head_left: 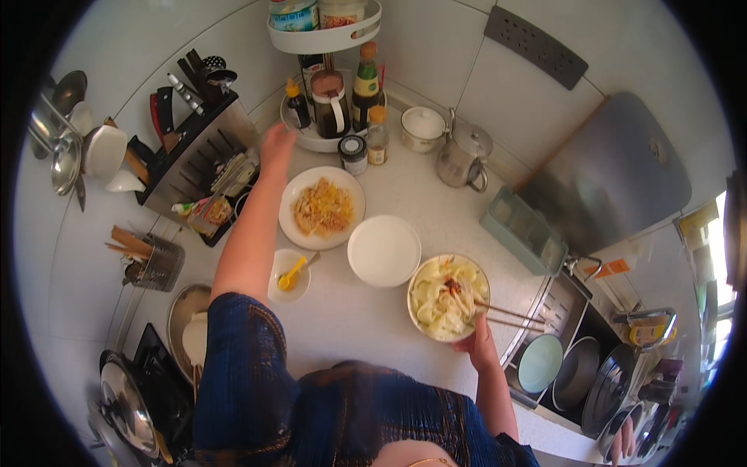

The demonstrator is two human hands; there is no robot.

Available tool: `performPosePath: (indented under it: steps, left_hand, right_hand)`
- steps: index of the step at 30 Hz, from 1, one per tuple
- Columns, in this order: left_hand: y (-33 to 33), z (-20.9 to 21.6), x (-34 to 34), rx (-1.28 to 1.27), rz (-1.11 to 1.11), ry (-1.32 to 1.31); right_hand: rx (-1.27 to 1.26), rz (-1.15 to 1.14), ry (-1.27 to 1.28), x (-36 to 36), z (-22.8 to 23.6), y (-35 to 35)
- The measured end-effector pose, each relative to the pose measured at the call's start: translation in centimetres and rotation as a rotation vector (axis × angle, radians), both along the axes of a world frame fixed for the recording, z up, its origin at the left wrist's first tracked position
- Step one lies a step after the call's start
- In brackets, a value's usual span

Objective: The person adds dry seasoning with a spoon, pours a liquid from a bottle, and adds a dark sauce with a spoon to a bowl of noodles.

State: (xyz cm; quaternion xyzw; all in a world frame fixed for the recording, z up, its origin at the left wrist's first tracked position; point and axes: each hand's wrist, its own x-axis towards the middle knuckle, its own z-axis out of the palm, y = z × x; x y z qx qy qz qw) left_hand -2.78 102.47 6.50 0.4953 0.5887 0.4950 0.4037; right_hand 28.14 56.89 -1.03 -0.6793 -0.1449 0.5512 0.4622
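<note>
The bowl (448, 297) of pale sliced vegetable stands on the bench (350, 311), near its right edge. The right hand (480, 342) is at the bowl's near rim with its fingers curled there; whether it grips the rim cannot be told. A pair of chopsticks (502, 315) lies across the bowl, tips in the food, the other ends sticking out to the right over the stove.

Just left of the bowl sits an empty white plate (384, 250), and beyond that a plate of food (322, 207), yellowish and shredded. A small dish (289, 275) with a yellow spoon lies nearer the person.

The left hand (277, 148) is stretched far out, between the knife rack (194, 148) and the turntable of bottles (334, 109); it looks loosely open, and nothing shows in it.
</note>
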Motion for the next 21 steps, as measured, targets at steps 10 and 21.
performPosePath:
  steps: [10, 21]
  left_hand:
    - [13.3, -3.9, 2.0, 0.114, 0.113, 0.259]
    - [18.0, -6.2, 1.3, 0.164, -0.025, 0.299]
  right_hand:
    - [-0.053, 0.044, 0.007, 0.4, 0.1, 0.7]
    - [-0.068, -0.105, -0.042, 1.3, 0.4, -1.5]
